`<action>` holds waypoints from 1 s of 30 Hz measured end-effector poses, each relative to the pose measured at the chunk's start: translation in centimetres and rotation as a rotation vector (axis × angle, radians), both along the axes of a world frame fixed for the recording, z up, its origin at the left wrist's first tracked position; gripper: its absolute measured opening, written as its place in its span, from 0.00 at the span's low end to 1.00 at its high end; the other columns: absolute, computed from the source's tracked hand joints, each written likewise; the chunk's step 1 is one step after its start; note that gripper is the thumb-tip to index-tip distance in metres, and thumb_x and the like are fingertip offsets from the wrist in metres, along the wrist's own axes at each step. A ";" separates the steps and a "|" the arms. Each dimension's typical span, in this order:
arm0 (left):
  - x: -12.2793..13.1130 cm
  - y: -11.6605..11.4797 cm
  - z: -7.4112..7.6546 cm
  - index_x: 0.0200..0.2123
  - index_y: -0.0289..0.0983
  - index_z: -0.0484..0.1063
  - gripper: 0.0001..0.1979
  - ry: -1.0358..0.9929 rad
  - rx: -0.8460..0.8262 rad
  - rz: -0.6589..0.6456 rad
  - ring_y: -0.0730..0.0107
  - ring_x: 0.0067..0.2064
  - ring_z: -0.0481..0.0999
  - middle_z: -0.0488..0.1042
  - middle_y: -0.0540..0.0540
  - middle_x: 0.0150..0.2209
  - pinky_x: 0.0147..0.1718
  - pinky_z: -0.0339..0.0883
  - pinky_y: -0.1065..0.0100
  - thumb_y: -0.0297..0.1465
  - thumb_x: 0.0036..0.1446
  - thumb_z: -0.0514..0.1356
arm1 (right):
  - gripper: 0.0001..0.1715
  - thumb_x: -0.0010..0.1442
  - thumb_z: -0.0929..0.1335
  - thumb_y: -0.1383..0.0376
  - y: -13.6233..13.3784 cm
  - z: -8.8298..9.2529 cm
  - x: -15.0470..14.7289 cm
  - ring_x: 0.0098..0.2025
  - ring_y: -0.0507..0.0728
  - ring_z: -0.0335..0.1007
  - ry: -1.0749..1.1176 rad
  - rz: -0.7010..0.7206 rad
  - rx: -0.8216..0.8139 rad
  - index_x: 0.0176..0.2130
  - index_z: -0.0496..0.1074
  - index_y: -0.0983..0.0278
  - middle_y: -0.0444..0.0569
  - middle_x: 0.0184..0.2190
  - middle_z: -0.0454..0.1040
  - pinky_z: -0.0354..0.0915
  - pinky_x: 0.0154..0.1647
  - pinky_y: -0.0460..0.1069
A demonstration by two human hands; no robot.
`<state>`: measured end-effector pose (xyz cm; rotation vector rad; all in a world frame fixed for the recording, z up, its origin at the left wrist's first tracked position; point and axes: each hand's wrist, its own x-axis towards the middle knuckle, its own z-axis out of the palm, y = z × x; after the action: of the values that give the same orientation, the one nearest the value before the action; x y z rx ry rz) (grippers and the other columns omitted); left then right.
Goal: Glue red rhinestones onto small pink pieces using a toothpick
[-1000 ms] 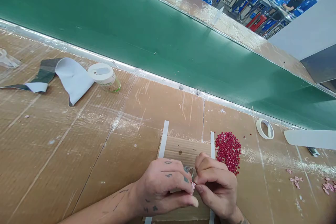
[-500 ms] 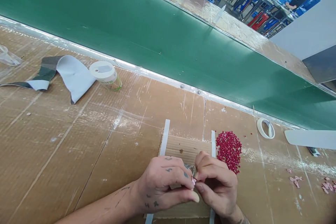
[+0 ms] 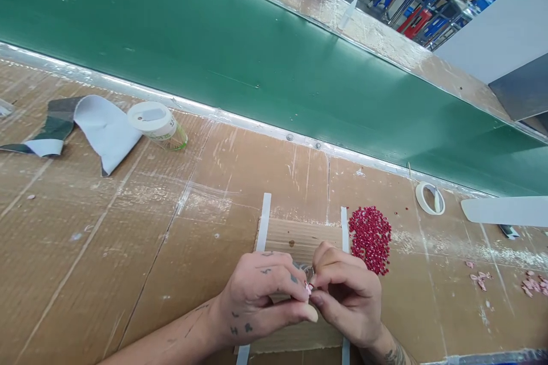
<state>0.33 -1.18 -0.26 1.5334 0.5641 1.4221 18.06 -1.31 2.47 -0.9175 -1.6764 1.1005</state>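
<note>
While left hand (image 3: 261, 299) and right hand (image 3: 349, 296) pinch a small pink piece (image 3: 308, 287) over the cardboard pad (image 3: 291, 239), the red bead heap (image 3: 370, 238) at 1 o'clock looks hardly used; much remains.

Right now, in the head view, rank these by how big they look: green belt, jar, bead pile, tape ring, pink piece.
1. green belt
2. jar and bead pile: about alike, and the jar lies farther off, so unranked
3. tape ring
4. pink piece, partly hidden

Two hands (image 3: 257, 296), two strips (image 3: 264, 219), one bead heap (image 3: 370, 238), perhaps one tape ring (image 3: 429, 198)
</note>
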 end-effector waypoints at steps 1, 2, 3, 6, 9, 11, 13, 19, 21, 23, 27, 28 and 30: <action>0.0 0.0 0.0 0.33 0.34 0.72 0.09 0.001 0.002 0.003 0.76 0.27 0.76 0.79 0.47 0.26 0.30 0.71 0.76 0.31 0.64 0.66 | 0.04 0.64 0.71 0.64 0.0 0.0 0.0 0.27 0.53 0.65 0.001 0.000 0.000 0.39 0.79 0.61 0.44 0.23 0.71 0.65 0.27 0.49; 0.0 0.0 0.0 0.33 0.34 0.72 0.09 0.003 0.004 0.006 0.76 0.27 0.76 0.79 0.47 0.26 0.30 0.71 0.76 0.31 0.63 0.66 | 0.04 0.64 0.72 0.64 -0.1 0.0 0.0 0.27 0.53 0.65 0.003 0.001 -0.001 0.39 0.79 0.60 0.45 0.23 0.72 0.65 0.27 0.49; -0.1 0.0 -0.1 0.33 0.34 0.72 0.09 0.004 0.006 0.007 0.76 0.27 0.76 0.78 0.47 0.26 0.30 0.71 0.76 0.31 0.63 0.66 | 0.04 0.64 0.72 0.64 -0.1 -0.1 0.0 0.27 0.53 0.65 0.005 0.001 -0.001 0.39 0.79 0.60 0.45 0.23 0.72 0.64 0.27 0.49; -0.1 0.0 0.0 0.33 0.34 0.72 0.09 0.018 0.018 0.006 0.76 0.26 0.76 0.78 0.47 0.26 0.29 0.71 0.75 0.32 0.63 0.67 | 0.03 0.63 0.72 0.65 -0.2 -0.2 0.1 0.27 0.53 0.66 0.008 0.007 -0.003 0.39 0.79 0.60 0.45 0.24 0.72 0.65 0.28 0.50; -0.2 0.1 0.2 0.32 0.34 0.72 0.09 0.052 0.049 0.014 0.76 0.26 0.76 0.78 0.47 0.26 0.30 0.71 0.75 0.31 0.64 0.66 | 0.03 0.63 0.71 0.65 -0.2 -0.2 0.1 0.28 0.53 0.66 0.008 0.020 -0.008 0.39 0.78 0.61 0.45 0.25 0.72 0.65 0.29 0.50; -0.3 0.2 0.5 0.32 0.34 0.72 0.10 0.079 0.073 0.023 0.76 0.26 0.75 0.78 0.47 0.26 0.30 0.72 0.75 0.32 0.65 0.64 | 0.04 0.64 0.71 0.64 -0.2 -0.2 0.2 0.28 0.53 0.65 0.012 0.025 -0.001 0.40 0.78 0.61 0.45 0.24 0.71 0.64 0.28 0.50; -0.4 0.3 0.7 0.33 0.35 0.72 0.10 0.101 0.091 0.034 0.76 0.26 0.74 0.78 0.47 0.27 0.30 0.72 0.74 0.32 0.66 0.63 | 0.06 0.65 0.71 0.62 -0.1 -0.1 0.2 0.28 0.53 0.65 0.016 0.027 0.013 0.40 0.77 0.61 0.45 0.24 0.71 0.64 0.28 0.50; -0.5 0.4 0.9 0.35 0.35 0.71 0.08 0.151 0.153 0.085 0.76 0.26 0.73 0.78 0.47 0.28 0.30 0.72 0.74 0.31 0.68 0.60 | 0.06 0.66 0.70 0.61 0.1 0.2 0.1 0.28 0.53 0.65 0.025 0.027 0.024 0.41 0.77 0.61 0.45 0.25 0.71 0.64 0.29 0.50; -0.4 0.3 0.8 0.36 0.35 0.71 0.07 0.153 0.152 0.108 0.76 0.26 0.74 0.78 0.47 0.28 0.30 0.72 0.74 0.32 0.69 0.60 | 0.07 0.66 0.70 0.61 0.2 0.3 0.1 0.28 0.53 0.65 0.028 0.030 0.020 0.40 0.77 0.61 0.45 0.25 0.71 0.63 0.29 0.50; -0.3 0.2 0.8 0.37 0.36 0.70 0.08 0.149 0.136 0.123 0.76 0.27 0.75 0.78 0.48 0.28 0.31 0.73 0.75 0.33 0.69 0.60 | 0.07 0.67 0.70 0.60 0.2 0.4 0.1 0.28 0.53 0.65 0.034 0.033 0.003 0.40 0.77 0.61 0.45 0.25 0.72 0.63 0.29 0.50; -0.1 0.1 0.7 0.35 0.36 0.71 0.08 0.135 0.124 0.126 0.75 0.28 0.76 0.78 0.48 0.28 0.32 0.74 0.74 0.32 0.68 0.60 | 0.08 0.67 0.69 0.59 0.1 0.2 0.2 0.29 0.54 0.65 0.056 0.028 -0.073 0.39 0.77 0.60 0.46 0.25 0.73 0.62 0.29 0.51; -0.1 0.2 0.6 0.34 0.36 0.71 0.08 0.134 0.128 0.127 0.75 0.28 0.76 0.79 0.47 0.29 0.33 0.74 0.74 0.31 0.68 0.60 | 0.08 0.67 0.69 0.59 0.0 0.2 0.3 0.29 0.54 0.65 0.066 0.025 -0.094 0.39 0.77 0.59 0.46 0.25 0.73 0.62 0.30 0.51; -0.1 0.2 0.6 0.34 0.36 0.71 0.08 0.137 0.142 0.131 0.75 0.28 0.75 0.79 0.47 0.29 0.32 0.74 0.73 0.30 0.68 0.60 | 0.08 0.67 0.70 0.59 -0.1 0.0 0.4 0.29 0.54 0.65 0.087 0.021 -0.130 0.38 0.77 0.59 0.45 0.25 0.72 0.62 0.30 0.51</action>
<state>0.21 -1.00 0.31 1.7432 0.6689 1.4906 18.44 -1.39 2.48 -0.9215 -1.5612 1.2579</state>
